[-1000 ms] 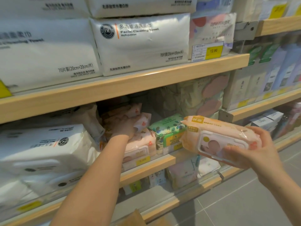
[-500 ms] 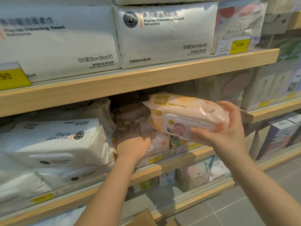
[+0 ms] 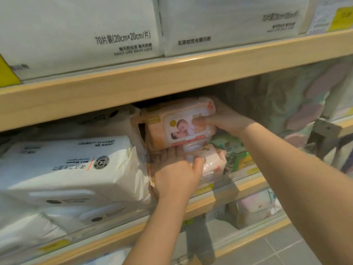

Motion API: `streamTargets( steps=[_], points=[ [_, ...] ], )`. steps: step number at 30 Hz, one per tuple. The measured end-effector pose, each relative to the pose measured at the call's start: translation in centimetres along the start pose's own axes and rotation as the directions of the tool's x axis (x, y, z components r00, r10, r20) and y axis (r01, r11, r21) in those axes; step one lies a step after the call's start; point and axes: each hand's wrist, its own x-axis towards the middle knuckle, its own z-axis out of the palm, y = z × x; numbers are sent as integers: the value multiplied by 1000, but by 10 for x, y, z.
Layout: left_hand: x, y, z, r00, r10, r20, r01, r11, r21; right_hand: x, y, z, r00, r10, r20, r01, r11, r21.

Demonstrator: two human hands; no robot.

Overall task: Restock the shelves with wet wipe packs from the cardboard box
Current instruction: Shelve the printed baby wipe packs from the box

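Right hand gripping my baby-picture wipe pack, left hand lying spread on the pink packs underneath, white pack above reads "70片装(20cm×20cm/片)"

Both arms reach forward, right hand gripping, left hand pressing palm-down.

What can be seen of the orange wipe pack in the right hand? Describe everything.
The orange wipe pack is a soft, glossy plastic-wrapped block, peach-orange, with a white rounded label showing two babies' faces and a red strip beneath. It lies lengthwise, label facing out, just under the wooden shelf board, on top of paler pink packs. The right hand grips its right end, thumb on the label; the left hand touches its lower edge with its fingertips.
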Motion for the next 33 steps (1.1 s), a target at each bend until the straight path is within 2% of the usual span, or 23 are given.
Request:
streamTargets(
  steps=[3,5,6,10,15,18,25,30,33],
  points=[
    [-2,0,1,1000,-8,2,8,997,-75,-3,2,1,1000,-28,2,28,999,35],
    [-5,-2,2,998,9,-59,-15,995,-103,-7,4,3,999,-45,-28,46,998,43],
    [-6,-4,2,990,37,-133,-49,995,-91,-9,5,4,998,-53,-38,55,998,35],
    [-12,-1,-1,981,54,-188,-31,991,127,-15,-2,4,994,-75,-77,71,996,-51],
    [-4,-5,10,942,53,-331,-16,993,115,-26,-1,8,991,-86,-104,77,994,-81],
    [2,-12,22,952,59,-302,-41,997,68,-30,4,11,992,-79,-103,72,994,-76],
    [4,-13,23,957,46,-286,-26,997,72,-29,10,18,995,-41,-96,39,999,-19],
    [2,-15,19,942,58,-330,-54,998,24,-30,5,15,978,-54,-199,65,997,48],
    [2,-16,15,941,49,-334,-55,998,-7,-35,2,11,980,-69,-189,66,998,-19]
  ],
)
